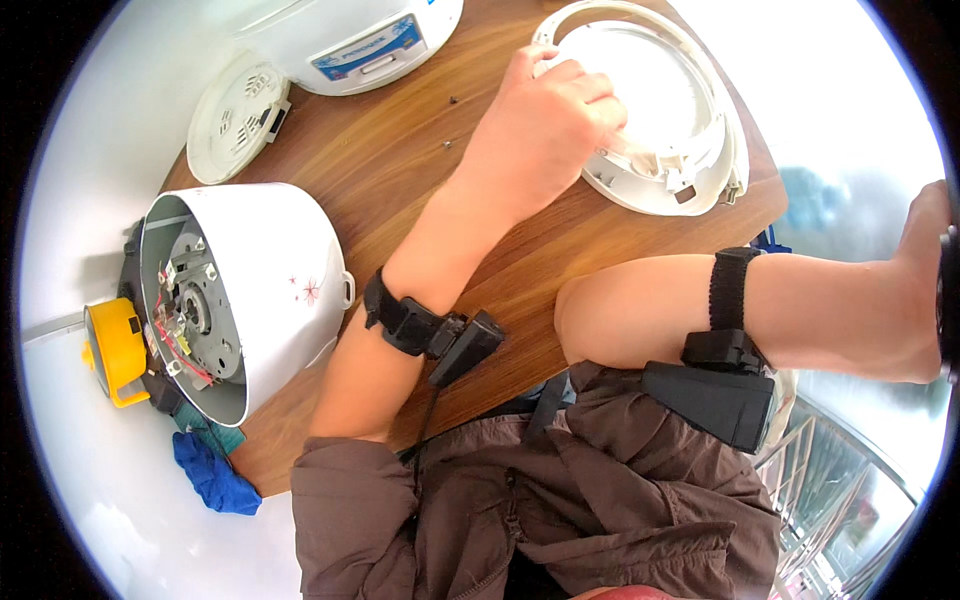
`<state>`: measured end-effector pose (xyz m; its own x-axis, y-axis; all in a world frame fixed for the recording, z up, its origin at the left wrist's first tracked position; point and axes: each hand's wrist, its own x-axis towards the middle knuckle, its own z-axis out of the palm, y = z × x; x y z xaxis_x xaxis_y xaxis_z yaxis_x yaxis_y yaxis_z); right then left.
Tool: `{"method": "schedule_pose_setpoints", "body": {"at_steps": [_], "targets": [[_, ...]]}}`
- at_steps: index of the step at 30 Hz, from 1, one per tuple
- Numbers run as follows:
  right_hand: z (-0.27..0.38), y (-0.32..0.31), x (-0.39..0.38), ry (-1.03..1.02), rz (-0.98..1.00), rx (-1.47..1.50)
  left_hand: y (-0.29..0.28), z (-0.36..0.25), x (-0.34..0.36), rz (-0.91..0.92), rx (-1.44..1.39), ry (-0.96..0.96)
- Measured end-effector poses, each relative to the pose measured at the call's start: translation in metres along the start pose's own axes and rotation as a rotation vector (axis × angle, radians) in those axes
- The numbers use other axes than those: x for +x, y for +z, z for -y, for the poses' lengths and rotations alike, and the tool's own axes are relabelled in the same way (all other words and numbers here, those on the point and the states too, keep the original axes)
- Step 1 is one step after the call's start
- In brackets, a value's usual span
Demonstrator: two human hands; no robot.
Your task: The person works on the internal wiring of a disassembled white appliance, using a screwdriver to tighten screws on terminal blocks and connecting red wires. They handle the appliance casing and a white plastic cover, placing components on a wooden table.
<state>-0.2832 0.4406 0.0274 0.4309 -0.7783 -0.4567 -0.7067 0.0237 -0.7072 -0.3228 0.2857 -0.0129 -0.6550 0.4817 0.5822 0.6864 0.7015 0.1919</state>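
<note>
My left hand [548, 125] reaches to the far side of the table, its fingers curled closed over a round white plastic lid [655, 190]. The lid has a ring-shaped rim and a hinge-like part at its near side. What the fingertips press on is hidden beneath the hand. My right hand [925, 285] is stretched out to the right, away from the table, and the picture's rim cuts off its fingers. On the left, a white rice cooker body [290, 290] lies on its side, its open base showing a grey metal plate [215, 325] and red wires.
A vented white round cover [225, 125] lies at the table's far left. Beside it stands a white appliance housing [380, 65] with a blue label. Two small dark bits, perhaps screws [447, 144], lie mid-table. A yellow object [118, 350] and blue cloth [215, 475] are at the left.
</note>
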Motion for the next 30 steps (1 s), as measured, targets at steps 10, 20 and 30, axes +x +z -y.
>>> {"method": "schedule_pose_setpoints", "body": {"at_steps": [10,20,30], "targets": [[0.001,0.009,-0.004,0.073,-0.142,0.022,-0.030,0.019,0.026,-0.090,-0.302,-0.073],[-0.003,0.010,-0.009,0.087,-0.123,0.010,-0.010,0.003,0.010,-0.020,-0.109,0.051],[0.000,0.009,-0.006,0.100,-0.099,-0.018,-0.006,-0.009,-0.004,0.089,-0.206,-0.006]]}}
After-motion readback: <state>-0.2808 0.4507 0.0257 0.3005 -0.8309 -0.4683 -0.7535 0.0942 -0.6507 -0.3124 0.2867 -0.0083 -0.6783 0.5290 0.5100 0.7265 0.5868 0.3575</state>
